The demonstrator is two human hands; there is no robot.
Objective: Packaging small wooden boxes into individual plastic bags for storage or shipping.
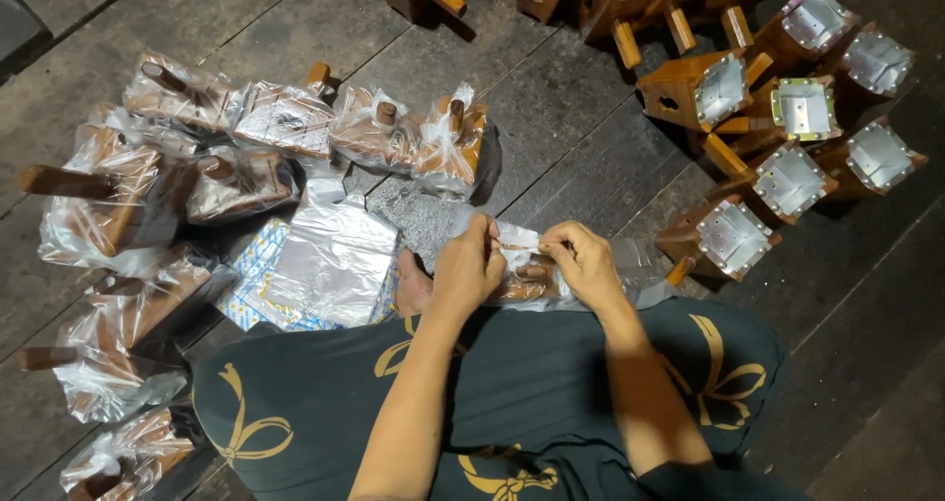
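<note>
A: Pinching noted: left hand (pixel 465 270) and right hand (pixel 583 262) both closed on the neck of a clear plastic bag (pixel 522 240) over a wooden block (pixel 527 282), on the lap, scene centre.

B: Surroundings?

A: Bagged blocks (pixel 295 117) far left; unbagged metal-topped blocks (pixel 787 107) far right; stack of empty bags (pixel 330 265) just left of the hands.

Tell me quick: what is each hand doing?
Left hand: closed, pinching the top of the clear plastic bag.
Right hand: closed, pinching the same bag's top; a wooden piece sits inside.
</note>
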